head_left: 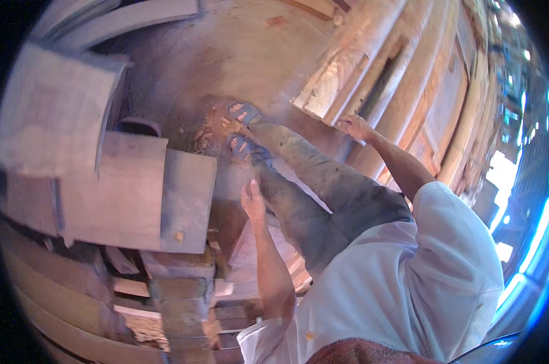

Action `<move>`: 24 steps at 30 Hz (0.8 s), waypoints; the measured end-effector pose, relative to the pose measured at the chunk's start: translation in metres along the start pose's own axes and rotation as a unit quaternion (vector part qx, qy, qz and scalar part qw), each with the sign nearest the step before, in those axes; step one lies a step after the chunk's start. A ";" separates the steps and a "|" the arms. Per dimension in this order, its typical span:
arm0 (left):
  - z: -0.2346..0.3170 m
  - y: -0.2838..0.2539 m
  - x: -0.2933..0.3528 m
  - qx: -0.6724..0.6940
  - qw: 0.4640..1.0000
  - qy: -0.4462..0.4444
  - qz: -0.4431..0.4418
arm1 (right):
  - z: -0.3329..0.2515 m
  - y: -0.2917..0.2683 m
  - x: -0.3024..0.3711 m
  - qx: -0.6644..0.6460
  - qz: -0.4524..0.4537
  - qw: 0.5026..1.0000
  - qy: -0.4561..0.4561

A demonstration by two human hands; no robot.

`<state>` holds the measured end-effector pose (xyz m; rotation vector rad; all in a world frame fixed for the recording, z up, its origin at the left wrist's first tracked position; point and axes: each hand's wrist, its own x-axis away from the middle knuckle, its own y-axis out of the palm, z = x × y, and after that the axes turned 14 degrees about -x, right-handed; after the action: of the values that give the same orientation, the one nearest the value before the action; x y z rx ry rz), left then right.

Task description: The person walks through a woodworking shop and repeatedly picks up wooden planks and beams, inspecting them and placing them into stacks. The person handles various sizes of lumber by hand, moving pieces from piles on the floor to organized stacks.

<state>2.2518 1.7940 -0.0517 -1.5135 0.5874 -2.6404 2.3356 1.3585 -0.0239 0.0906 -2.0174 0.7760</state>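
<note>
My left hand (251, 199) is held in front of my left thigh, beside a stack of pale boards. Its fingers look loosely stretched and apart, slightly blurred, with nothing seen in them. Out to the right, my right hand (354, 127) has its fingers curled in, close to the ends of long wooden beams (380, 67). Whatever those fingers hold, if anything, is hidden. A pale flat board (186, 200) lies nearest to my left hand, with a wider pale board (114, 188) next to it.
My sandalled feet (241, 112) are on a dusty brown floor (220, 54) by scattered wood chips (208, 130). Thick timber (62, 279) is stacked at the lower left. A large pale block (50, 109) stands at the far left. Bright gaps show in the wall at right.
</note>
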 end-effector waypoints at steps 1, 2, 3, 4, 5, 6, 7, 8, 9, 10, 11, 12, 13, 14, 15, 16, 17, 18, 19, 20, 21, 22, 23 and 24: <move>0.016 -0.001 -0.003 0.002 0.998 0.033 -0.048 | 0.021 0.000 0.000 -0.002 0.036 0.999 0.007; 0.023 0.000 -0.008 -0.063 0.994 0.054 -0.076 | 0.034 0.000 0.000 -0.041 0.041 0.997 0.042; 0.030 0.001 -0.012 -0.127 0.984 0.074 -0.101 | 0.049 0.000 0.000 -0.081 0.045 0.993 0.074; 0.034 0.001 -0.013 -0.193 0.969 0.092 -0.127 | 0.066 0.004 0.001 -0.122 0.046 0.986 0.109; 0.038 0.001 -0.012 -0.235 0.955 0.097 -0.153 | 0.092 0.011 0.002 -0.125 0.079 0.984 0.101; 0.041 -0.001 -0.008 -0.277 0.939 0.103 -0.177 | 0.117 0.020 0.003 -0.126 0.112 0.981 0.093; 0.044 -0.004 -0.007 -0.318 0.922 0.106 -0.196 | 0.136 0.028 0.001 -0.128 0.142 0.978 0.083; 0.039 -0.007 -0.011 -0.343 0.911 0.092 -0.208 | 0.132 0.031 -0.002 -0.140 0.138 0.976 0.096; 0.034 -0.012 -0.014 -0.362 0.903 0.082 -0.215 | 0.127 0.032 -0.009 -0.152 0.134 0.973 0.108; 0.036 -0.015 -0.015 -0.381 0.894 0.072 -0.222 | 0.121 0.032 -0.013 -0.164 0.131 0.970 0.121; 0.040 -0.019 -0.016 -0.400 0.885 0.063 -0.230 | 0.116 0.033 -0.016 -0.200 0.147 0.960 0.133; 0.043 -0.023 -0.016 -0.414 0.879 0.053 -0.230 | 0.112 0.034 -0.020 -0.236 0.161 0.948 0.142; 0.047 -0.025 -0.017 -0.427 0.874 0.045 -0.230 | 0.111 0.036 -0.026 -0.270 0.176 0.935 0.150; 0.055 -0.024 -0.020 -0.437 0.870 0.038 -0.226 | 0.114 0.038 -0.038 -0.328 0.175 0.913 0.166; 0.062 -0.026 -0.018 -0.442 0.869 0.048 -0.215 | 0.119 0.041 -0.047 -0.349 0.206 0.898 0.173; 0.076 -0.025 -0.016 -0.447 0.869 0.062 -0.202 | 0.127 0.049 -0.064 -0.370 0.238 0.880 0.177; 0.094 -0.018 -0.013 -0.452 0.869 0.077 -0.189 | 0.135 0.057 -0.082 -0.392 0.268 0.861 0.182; 0.123 -0.006 -0.004 -0.480 0.860 0.101 -0.144 | 0.144 0.063 -0.098 -0.482 0.234 0.826 0.174; 0.127 0.000 -0.009 -0.488 0.857 0.107 -0.127 | 0.162 0.078 -0.111 -0.548 0.250 0.783 0.157; 0.131 0.003 -0.017 -0.493 0.855 0.117 -0.106 | 0.176 0.088 -0.125 -0.611 0.264 0.735 0.133; 0.133 0.006 -0.026 -0.531 0.833 0.127 -0.091 | 0.167 0.089 -0.148 -0.654 0.261 0.694 0.149; 0.140 0.019 -0.030 -0.566 0.809 0.136 -0.082 | 0.165 0.087 -0.161 -0.692 0.262 0.651 0.168; 0.152 0.037 -0.028 -0.616 0.770 0.143 -0.084 | 0.174 0.088 -0.169 -0.717 0.251 0.607 0.233; 0.156 0.048 -0.027 -0.663 0.734 0.131 -0.069 | 0.148 0.086 -0.171 -0.664 0.307 0.637 0.241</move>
<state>2.3897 1.7082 -0.0200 -1.1751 2.8876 -2.4221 2.2890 1.3041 -0.2545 -1.5439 -1.5830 -0.4804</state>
